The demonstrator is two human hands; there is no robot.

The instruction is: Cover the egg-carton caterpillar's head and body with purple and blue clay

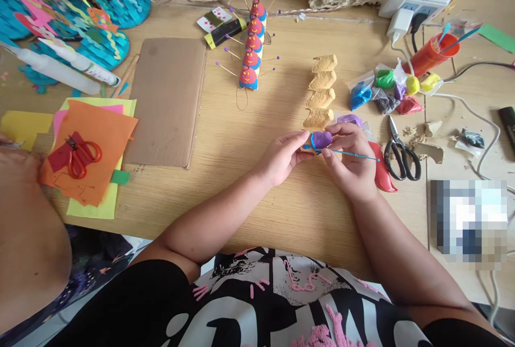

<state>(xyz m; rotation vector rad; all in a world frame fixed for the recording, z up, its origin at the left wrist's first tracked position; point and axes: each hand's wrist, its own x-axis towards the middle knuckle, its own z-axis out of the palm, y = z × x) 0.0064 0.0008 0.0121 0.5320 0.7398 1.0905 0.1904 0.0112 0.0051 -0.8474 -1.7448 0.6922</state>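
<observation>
Wooden table, brown cardboard, black scissors

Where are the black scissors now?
In the head view, the black scissors lie on the table, just right of the right hand and below the coloured bags.

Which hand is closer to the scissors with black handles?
Right. The right hand, holding the blue stick, is just left of the black-handled scissors; the left hand is farther left, gripping the carton strip's near end.
</observation>
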